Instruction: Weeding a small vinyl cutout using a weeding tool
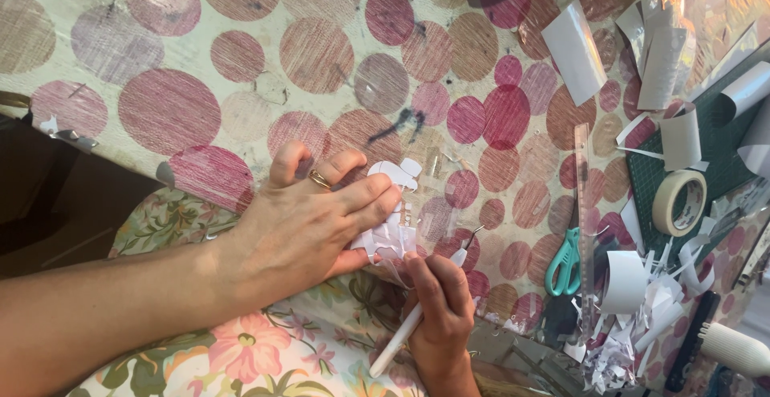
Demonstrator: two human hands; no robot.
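Note:
My left hand (317,216), with a gold ring on one finger, lies flat with fingers spread on a small white paper cut-out (395,204) on the table with pink and brown circles (241,60). My right hand (441,301) grips a thin white craft knife (401,337) like a pen. Its metal tip (473,232) points at the table just right of the cut-out's lower edge. The left fingers hide much of the paper.
Teal-handled scissors (565,261) and a clear ruler (583,204) lie to the right. A roll of masking tape (678,202) sits on a green cutting mat (714,156). Curled white paper strips (642,285) and scraps pile at lower right. Floral fabric (241,349) covers my lap.

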